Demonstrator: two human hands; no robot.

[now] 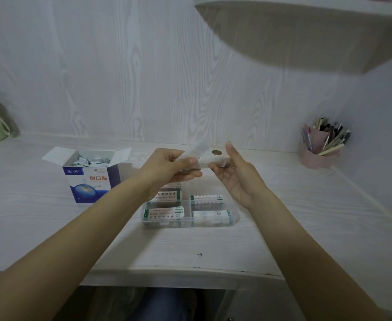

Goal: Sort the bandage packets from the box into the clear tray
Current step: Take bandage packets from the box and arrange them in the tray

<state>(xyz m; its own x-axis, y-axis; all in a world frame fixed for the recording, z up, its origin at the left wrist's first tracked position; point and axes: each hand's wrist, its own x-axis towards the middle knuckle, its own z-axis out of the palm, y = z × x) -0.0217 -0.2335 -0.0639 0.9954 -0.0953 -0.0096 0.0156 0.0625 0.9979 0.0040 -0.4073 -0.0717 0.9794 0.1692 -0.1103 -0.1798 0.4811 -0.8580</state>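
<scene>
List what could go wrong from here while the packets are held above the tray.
1. The left hand pinches the white packets while the right hand only touches their end; they might slip and land outside the clear tray.
2. The visible tray compartments already hold packets, so more could pile up or spill over.
3. The left forearm passes close to the open box and could knock it.

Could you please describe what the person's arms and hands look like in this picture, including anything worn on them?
Both forearms are bare up to the frame's edge, with no sleeves in view. The left hand and the right hand wear no gloves, and no watch, bracelet or ring shows. The fingernails look short and unpainted.
</scene>
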